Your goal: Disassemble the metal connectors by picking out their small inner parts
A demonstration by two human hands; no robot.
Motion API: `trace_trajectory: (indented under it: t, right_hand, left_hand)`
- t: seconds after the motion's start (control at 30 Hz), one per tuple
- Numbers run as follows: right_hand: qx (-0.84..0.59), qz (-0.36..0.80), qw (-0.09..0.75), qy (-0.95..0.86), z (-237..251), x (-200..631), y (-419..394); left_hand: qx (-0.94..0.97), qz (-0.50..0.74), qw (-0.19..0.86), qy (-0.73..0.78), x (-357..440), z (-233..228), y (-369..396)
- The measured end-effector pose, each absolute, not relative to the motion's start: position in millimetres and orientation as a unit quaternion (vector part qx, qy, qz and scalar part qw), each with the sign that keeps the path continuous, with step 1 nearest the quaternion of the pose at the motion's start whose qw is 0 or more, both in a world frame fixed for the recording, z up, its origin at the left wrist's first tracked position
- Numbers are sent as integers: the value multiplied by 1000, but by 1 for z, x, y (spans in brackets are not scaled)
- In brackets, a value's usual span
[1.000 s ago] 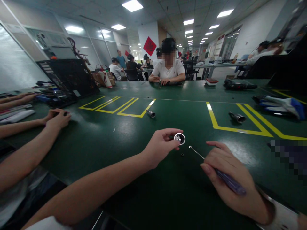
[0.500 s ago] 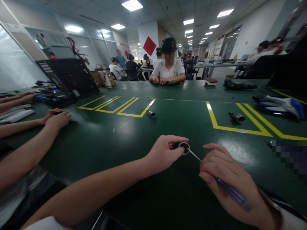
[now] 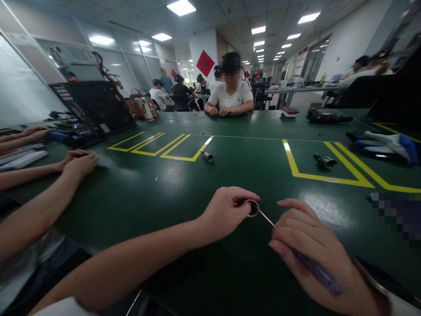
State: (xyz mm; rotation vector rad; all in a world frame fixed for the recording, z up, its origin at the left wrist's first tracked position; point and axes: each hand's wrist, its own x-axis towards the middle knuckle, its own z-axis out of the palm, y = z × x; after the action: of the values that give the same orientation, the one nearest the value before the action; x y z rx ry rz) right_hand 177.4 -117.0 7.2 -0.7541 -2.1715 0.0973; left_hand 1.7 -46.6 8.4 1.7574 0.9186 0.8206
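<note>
My left hand (image 3: 226, 210) pinches a small round metal part (image 3: 252, 207) with a dark centre, held just above the green table (image 3: 171, 188). My right hand (image 3: 312, 250) grips a thin screwdriver (image 3: 315, 267) with a purple handle. Its fine metal shaft runs up and left, and the tip sits in the centre of the round part.
A small metal cylinder (image 3: 207, 156) lies by the yellow floor-tape lines, a larger dark one (image 3: 325, 161) to the right. Another person's hands (image 3: 79, 162) rest at the left. A person in white (image 3: 230, 94) sits across. A black open case (image 3: 94, 107) stands back left.
My left hand lifted the round part off the table and drew it nearer. The screwdriver tip, apart from it before, now sits in the part's centre. A tiny dark piece on the table is no longer visible.
</note>
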Motion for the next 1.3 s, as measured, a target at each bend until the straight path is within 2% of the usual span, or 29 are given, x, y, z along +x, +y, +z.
trace_trajectory:
  t: [0.13,0.23,0.37,0.5,0.6,0.83,1.03,1.13,1.3]
  right_hand:
    - [-300,41,412,-859,7,177,-118]
    - [-309,84,455,-831,6,180,-117]
    - [-423,259,533,-686,3,185,-106]
    - [-499,462,507,-530,-1,183,-91]
    - [-507,503,492,-498,-3,180,-85]
    - [-543,448,428,-567,-7,182,-85]
    - [-558,325,342,-682,7,182,-89]
    - [-524,252,364,-728,3,181,-93]
    - [-440,182,460,-750,-7,184,-101]
  left_hand:
    - [715,335,490,370,2,7,-46]
    - [692,333,514,381,2,11,-43]
    - [639,340,541,428,-1,21,-35]
    - [590,360,569,445,-5,26,-25]
    - [556,380,593,441,-6,25,-22]
    - [562,372,596,437,-6,25,-22]
    - [558,375,610,420,-4,26,-23]
    - [556,374,611,421,-3,25,-24]
    - [576,365,594,427,-2,23,-25]
